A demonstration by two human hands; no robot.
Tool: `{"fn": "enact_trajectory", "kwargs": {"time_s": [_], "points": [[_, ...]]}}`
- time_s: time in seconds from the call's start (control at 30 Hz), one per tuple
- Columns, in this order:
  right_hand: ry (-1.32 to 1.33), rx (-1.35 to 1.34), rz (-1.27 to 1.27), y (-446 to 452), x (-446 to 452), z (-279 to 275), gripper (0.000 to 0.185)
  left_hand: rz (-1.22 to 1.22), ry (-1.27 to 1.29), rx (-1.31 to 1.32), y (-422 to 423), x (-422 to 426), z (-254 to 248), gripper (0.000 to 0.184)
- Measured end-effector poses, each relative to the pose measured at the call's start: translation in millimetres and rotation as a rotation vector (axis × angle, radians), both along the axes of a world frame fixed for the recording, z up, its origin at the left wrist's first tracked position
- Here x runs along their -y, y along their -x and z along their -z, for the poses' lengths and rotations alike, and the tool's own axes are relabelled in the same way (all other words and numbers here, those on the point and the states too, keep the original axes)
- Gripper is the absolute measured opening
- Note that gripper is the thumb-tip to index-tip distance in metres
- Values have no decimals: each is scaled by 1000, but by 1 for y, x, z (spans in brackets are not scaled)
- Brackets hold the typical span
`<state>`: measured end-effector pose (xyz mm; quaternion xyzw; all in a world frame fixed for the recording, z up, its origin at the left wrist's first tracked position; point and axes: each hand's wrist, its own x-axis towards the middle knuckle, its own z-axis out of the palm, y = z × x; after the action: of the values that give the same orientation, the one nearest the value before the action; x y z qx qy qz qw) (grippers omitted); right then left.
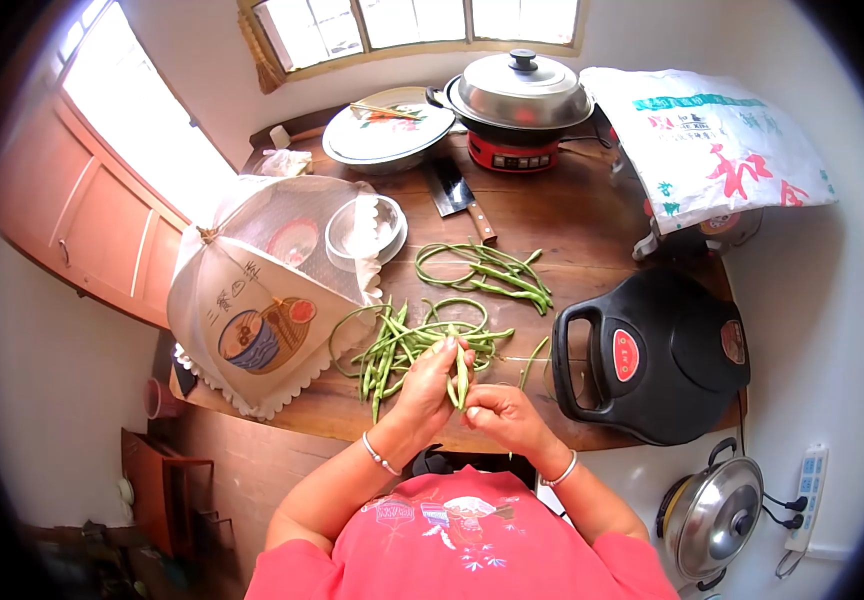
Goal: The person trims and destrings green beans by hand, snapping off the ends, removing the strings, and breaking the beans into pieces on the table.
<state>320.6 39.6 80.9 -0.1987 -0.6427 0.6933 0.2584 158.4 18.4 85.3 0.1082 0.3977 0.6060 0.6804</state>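
Several green beans [459, 380] are held upright in my left hand [430, 388], its fingers wrapped round them above the front part of the wooden table [577, 240]. Just to the right, my right hand [508, 418] is closed at the lower ends of those beans, with its fingertips pressed together. What it pinches is too small to make out. A loose pile of green beans [388, 348] lies behind and left of my hands. Farther back is a second bunch [497, 275], with long beans curled around it.
A cleaver [457, 195] lies behind the beans. A mesh food cover [272, 300] stands left, a black appliance [662, 355] right. At the back are a covered plate [388, 130], a lidded electric pot [522, 95] and a white sack [717, 145]. Another lidded pan [717, 520] is lower right.
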Motion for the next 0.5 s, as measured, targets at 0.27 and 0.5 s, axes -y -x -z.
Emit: {"fn": "enact_trajectory", "kwargs": {"time_s": [0.27,0.5], "points": [[-533,362,391,-31,2,14,8,137,2,-358,-16,-2,-6,20],[-542,481,445,-50,17,54,9,-41,350,60,10,-63,40,21]]}}
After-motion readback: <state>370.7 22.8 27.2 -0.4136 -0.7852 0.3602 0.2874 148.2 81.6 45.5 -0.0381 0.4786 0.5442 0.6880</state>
